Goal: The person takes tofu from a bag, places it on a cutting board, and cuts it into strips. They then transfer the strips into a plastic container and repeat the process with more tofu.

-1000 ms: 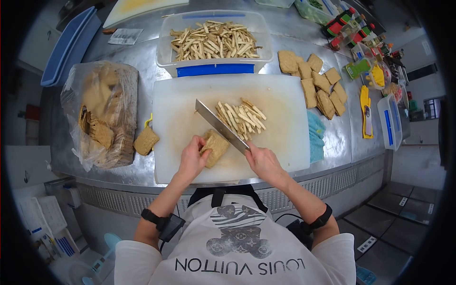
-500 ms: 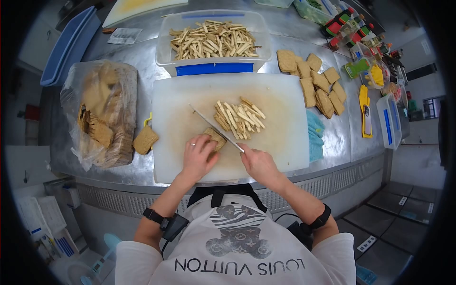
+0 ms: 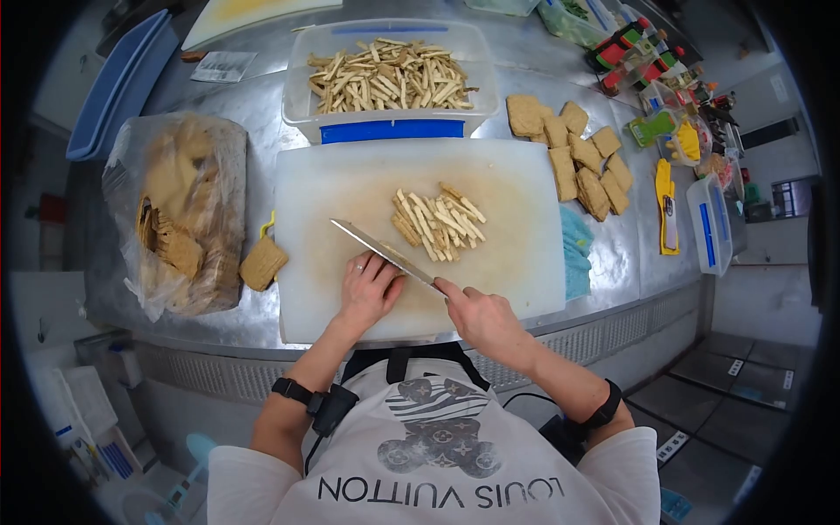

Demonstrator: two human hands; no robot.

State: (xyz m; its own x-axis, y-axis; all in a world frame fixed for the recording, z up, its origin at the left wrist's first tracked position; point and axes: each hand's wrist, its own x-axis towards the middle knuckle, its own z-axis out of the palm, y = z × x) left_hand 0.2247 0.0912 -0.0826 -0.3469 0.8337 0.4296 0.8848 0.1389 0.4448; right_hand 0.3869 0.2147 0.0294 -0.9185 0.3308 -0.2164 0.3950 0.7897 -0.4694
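Observation:
My right hand (image 3: 479, 313) is wrapped round the handle of a kitchen knife (image 3: 376, 248). Its long blade slants to the upper left across the white cutting board (image 3: 503, 271), its flat side partly showing. My left hand (image 3: 371, 289) rests on the board with bent fingertips right at the blade, over a slab of dried tofu that blade and fingers now almost wholly hide. Just beyond the knife lies a small pile of cut tofu strips (image 3: 440, 220).
Behind the board stands a clear plastic bin (image 3: 302, 101) of strips. Several whole tofu slabs (image 3: 591, 162) lie at the right, above a teal cloth (image 3: 576, 249). A bag of slabs (image 3: 188, 210) and one loose slab (image 3: 262, 264) sit left. Bottles (image 3: 617, 45) stand far right.
The knife has shifted left and turned so more of its flat shows. It now covers the tofu slab that was visible beside my left fingers. The strip pile stays put.

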